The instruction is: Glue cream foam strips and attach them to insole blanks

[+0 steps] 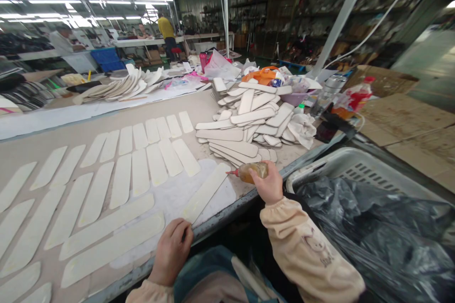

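Observation:
My right hand (269,183) is wrapped round a squeeze bottle (253,172) of amber liquid, tipped on its side. Its red nozzle meets the far end of a long white strip (206,191) with rounded corners, lying aslant on a white sheet (223,195). At the near end of that strip, by the table's edge, my left hand (174,246) is closed, its curled fingers on the strip's corner; the fingertips are hidden. Several similar pale strips (140,170) lie in rows to the left, some with faint yellowish patches.
A heap of dark-edged strips (245,118) lies beyond the bottle. Stacked pale pieces (124,86) stand further back left. To my right is a white plastic basket (341,161) with black plastic (373,227). A metal pole (341,19) rises at the table's right. Co-workers are far off.

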`<state>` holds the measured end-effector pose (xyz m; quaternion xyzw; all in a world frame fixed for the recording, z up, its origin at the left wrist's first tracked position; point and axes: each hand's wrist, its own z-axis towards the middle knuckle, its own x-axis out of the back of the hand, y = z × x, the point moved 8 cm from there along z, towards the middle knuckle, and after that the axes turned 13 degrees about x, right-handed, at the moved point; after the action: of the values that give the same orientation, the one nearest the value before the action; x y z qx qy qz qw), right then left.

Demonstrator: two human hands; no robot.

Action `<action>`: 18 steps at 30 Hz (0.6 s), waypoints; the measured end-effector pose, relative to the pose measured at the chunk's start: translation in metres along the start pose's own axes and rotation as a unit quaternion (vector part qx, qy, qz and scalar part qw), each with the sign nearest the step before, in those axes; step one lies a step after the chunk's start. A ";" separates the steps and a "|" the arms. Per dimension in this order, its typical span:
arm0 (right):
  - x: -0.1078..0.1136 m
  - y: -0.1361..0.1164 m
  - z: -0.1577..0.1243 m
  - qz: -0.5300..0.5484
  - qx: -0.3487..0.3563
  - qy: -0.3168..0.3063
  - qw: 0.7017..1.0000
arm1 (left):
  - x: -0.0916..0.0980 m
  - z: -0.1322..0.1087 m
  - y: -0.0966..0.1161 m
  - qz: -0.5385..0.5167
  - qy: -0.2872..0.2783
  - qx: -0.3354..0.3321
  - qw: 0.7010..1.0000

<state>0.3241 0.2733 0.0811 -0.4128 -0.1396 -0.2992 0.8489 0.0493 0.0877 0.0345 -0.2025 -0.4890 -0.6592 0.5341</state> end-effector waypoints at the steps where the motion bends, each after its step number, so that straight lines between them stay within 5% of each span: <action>1: 0.000 -0.003 -0.002 0.008 -0.002 -0.010 1.000 | 0.001 0.000 0.001 0.000 0.002 0.000 1.000; 18: -0.043 -0.084 -0.056 0.187 0.051 -0.196 0.961 | 0.003 0.001 0.003 -0.023 -0.016 0.026 0.999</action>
<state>0.2376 0.2062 0.0776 -0.4382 -0.2390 -0.0407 0.8656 0.0508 0.0870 0.0381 -0.1877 -0.5189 -0.6548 0.5165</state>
